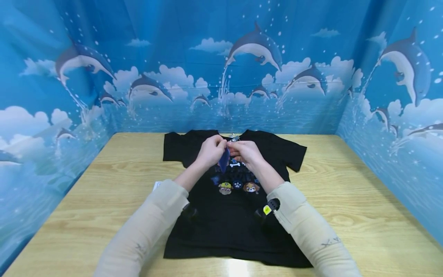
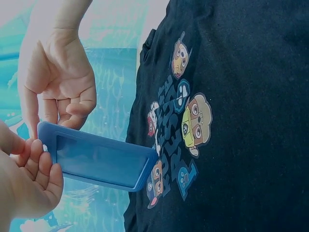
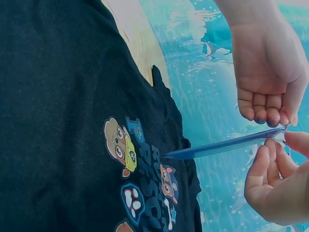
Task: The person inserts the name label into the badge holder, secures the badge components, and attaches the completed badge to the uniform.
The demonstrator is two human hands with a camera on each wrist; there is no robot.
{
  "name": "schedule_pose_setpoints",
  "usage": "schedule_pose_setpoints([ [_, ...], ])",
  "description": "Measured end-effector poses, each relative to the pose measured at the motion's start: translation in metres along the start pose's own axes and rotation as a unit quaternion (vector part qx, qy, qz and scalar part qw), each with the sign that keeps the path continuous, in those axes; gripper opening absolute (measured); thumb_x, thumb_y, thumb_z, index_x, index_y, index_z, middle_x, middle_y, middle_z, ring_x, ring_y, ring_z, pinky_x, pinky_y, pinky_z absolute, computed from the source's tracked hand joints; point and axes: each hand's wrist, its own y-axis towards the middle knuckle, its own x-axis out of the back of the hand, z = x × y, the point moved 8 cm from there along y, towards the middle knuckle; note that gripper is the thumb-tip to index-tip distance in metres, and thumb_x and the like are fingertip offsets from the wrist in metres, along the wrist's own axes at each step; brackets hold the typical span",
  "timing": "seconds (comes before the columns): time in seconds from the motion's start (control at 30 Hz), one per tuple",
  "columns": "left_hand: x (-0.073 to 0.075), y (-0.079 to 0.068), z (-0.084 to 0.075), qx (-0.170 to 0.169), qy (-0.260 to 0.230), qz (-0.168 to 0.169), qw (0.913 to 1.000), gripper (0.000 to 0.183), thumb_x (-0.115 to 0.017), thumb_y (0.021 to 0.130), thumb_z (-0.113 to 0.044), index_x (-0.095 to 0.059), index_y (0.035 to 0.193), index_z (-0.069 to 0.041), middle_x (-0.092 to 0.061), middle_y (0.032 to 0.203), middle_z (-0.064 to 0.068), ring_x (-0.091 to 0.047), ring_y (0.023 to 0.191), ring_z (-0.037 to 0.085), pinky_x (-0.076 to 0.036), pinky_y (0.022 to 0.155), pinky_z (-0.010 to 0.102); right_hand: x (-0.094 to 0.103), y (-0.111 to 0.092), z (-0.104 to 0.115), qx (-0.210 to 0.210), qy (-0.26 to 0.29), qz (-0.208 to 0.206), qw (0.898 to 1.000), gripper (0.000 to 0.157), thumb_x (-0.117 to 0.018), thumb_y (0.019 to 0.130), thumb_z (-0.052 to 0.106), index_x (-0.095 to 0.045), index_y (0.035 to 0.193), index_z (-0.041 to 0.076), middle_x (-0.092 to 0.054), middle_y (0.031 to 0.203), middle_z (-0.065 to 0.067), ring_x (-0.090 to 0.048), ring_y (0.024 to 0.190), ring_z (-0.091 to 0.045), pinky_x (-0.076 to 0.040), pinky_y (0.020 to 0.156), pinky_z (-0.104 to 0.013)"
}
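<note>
Both hands meet over the chest of a black T-shirt (image 1: 221, 223) spread on the table, printed with cartoon dogs. Between them a blue card holder (image 2: 99, 157) with a clear window hangs by one end, tilted downward. My left hand (image 1: 212, 151) pinches that end. Thumb and fingertips of my right hand (image 1: 246, 152) pinch the same end, close against the left fingertips. In the right wrist view the card holder (image 3: 217, 147) appears edge-on, with a small metal piece at the held end. The fingers partly hide how that end is built.
A small silvery object (image 1: 235, 137), its kind unclear, shows near the shirt's collar, just beyond the hands. Part of a white item (image 1: 157, 185) lies on the wooden table (image 1: 131, 177) beside the left sleeve. A dolphin-print curtain (image 1: 207, 77) encloses the table's back and sides.
</note>
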Motion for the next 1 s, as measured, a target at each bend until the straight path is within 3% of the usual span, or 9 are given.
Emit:
schedule_pose_setpoints([
  [0.3, 0.0009, -0.0011, -0.0007, -0.006, -0.003, 0.003, 1.0000, 0.021, -0.049, 0.096, -0.019, -0.057, 0.082, -0.006, -0.057, 0.079, 0.007, -0.053, 0.067, 0.019, -0.043, 0.050, 0.027, 0.0008, -0.0004, -0.0016, -0.002, -0.013, 0.008, 1.000, 0.024, -0.061, 0.090, 0.018, -0.064, 0.104, -0.001, -0.061, 0.068, 0.001, -0.055, 0.061, -0.008, -0.044, 0.051, -0.018],
  [0.63, -0.0009, -0.0024, 0.0007, 0.007, -0.011, 0.020, 0.9997, 0.022, -0.047, 0.097, -0.021, -0.057, 0.084, -0.006, -0.056, 0.080, 0.008, -0.052, 0.059, 0.019, -0.045, 0.048, 0.029, 0.0016, -0.0001, -0.0027, -0.007, -0.027, 0.003, 1.000, 0.026, -0.061, 0.090, 0.020, -0.064, 0.106, 0.000, -0.060, 0.073, 0.001, -0.056, 0.068, -0.011, -0.043, 0.051, -0.018],
  [1.0, 0.0016, -0.0013, -0.0012, -0.005, 0.014, 0.002, 0.9999, 0.022, -0.050, 0.096, -0.019, -0.059, 0.080, -0.007, -0.059, 0.078, 0.005, -0.053, 0.071, 0.019, -0.041, 0.061, 0.029, 0.0029, 0.0011, -0.0039, -0.005, -0.026, -0.005, 1.000, 0.023, -0.061, 0.090, 0.018, -0.064, 0.104, 0.000, -0.058, 0.070, 0.001, -0.053, 0.065, -0.010, -0.041, 0.050, -0.018],
])
